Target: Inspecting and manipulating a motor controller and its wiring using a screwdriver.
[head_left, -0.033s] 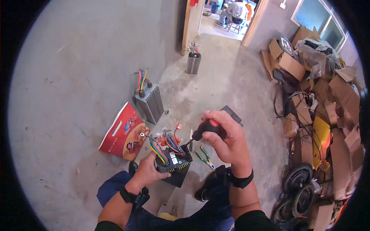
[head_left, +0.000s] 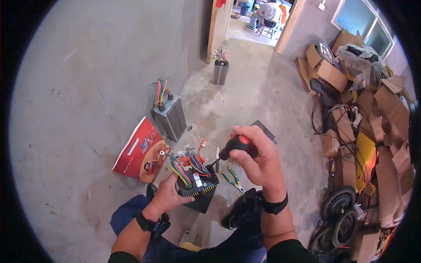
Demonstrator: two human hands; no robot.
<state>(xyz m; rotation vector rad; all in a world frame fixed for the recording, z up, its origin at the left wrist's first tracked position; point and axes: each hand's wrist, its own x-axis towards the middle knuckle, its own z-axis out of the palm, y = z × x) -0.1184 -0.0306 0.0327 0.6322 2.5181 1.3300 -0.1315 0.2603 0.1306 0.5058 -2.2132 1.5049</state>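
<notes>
My left hand (head_left: 165, 198) is closed on the side of a black electronic controller box (head_left: 202, 183), steadying it between my legs. Thick coloured cables (head_left: 179, 170) and a bundle of thin wires (head_left: 195, 163) with red and white connectors come out of its top. My right hand (head_left: 262, 153) grips the black and red handle of a screwdriver (head_left: 237, 147). Its thin shaft points down and left, with the tip at the box's upper right corner; whether it sits in a screw is too small to tell. Pliers with green and yellow handles (head_left: 232, 179) lie on the floor beside the box.
A red printed bag (head_left: 139, 153) lies left of the box. Behind it stands a finned grey controller (head_left: 170, 117); another (head_left: 220, 72) stands near the doorway. A dark flat piece (head_left: 265, 131) lies beyond my right hand. Cardboard scrap (head_left: 346, 122) and wheels (head_left: 338, 201) are heaped along the right. A person (head_left: 268, 12) sits beyond the doorway.
</notes>
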